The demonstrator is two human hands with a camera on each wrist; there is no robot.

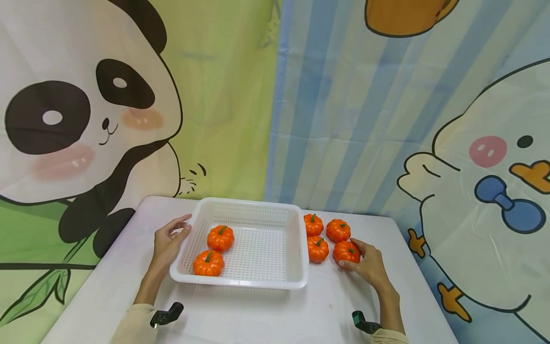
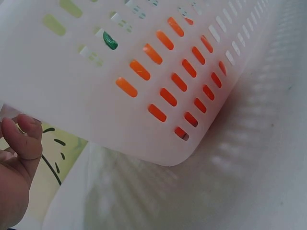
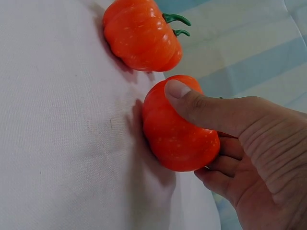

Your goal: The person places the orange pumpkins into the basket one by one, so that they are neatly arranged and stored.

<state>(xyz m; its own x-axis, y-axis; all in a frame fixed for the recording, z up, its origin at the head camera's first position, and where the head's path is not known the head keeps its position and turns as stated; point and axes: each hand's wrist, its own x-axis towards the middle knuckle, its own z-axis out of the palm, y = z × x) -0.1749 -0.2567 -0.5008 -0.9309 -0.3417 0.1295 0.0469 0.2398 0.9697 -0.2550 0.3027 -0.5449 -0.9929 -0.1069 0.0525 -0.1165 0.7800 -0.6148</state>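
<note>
A white plastic basket (image 1: 266, 253) with slotted walls holds two small orange pumpkins, one near its front left corner (image 1: 208, 263) and one just behind it (image 1: 221, 238). My left hand (image 1: 169, 241) is at the basket's left side, its fingertips touching the rim. To the right of the basket, my right hand (image 1: 370, 263) grips a pumpkin (image 3: 180, 132), thumb on one side and fingers on the other. That pumpkin is close to the white tabletop. In the left wrist view, orange shows through the slots of the basket wall (image 2: 120, 129).
Three more pumpkins sit right of the basket: one at the back (image 1: 313, 225), one in front of it (image 1: 318, 249), and another (image 1: 338, 230) behind my right hand. A cartoon-printed curtain (image 1: 227, 119) hangs behind the white table (image 1: 258, 320).
</note>
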